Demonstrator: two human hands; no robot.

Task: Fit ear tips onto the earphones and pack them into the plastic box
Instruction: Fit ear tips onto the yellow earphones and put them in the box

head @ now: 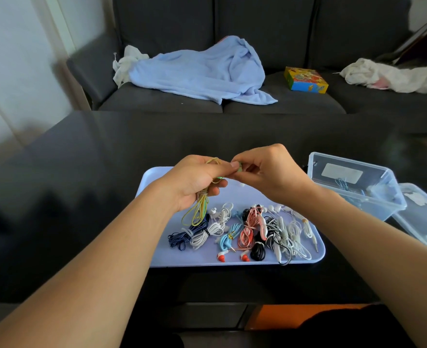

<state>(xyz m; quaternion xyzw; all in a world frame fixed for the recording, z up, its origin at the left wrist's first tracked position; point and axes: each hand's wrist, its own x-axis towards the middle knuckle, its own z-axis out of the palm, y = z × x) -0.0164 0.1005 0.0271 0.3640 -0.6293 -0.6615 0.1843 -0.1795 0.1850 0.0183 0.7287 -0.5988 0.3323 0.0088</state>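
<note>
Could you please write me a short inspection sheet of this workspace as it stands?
Surface: dark glossy table bearing a lilac tray.
Job's things: yellow-green earphones held over the tray; coiled earphone bundles in several colours on it; clear plastic box to the right, some cable inside; its lid beside it.
Clutter: nothing seen on the table.
Hands: left hand grips the yellow-green coil; right hand pinches at its earbud end.
Cables: bundled, a few plugs and buds loose on the tray.
Surroundings: grey sofa with a blue blanket, a colourful box and white cloths.
</note>
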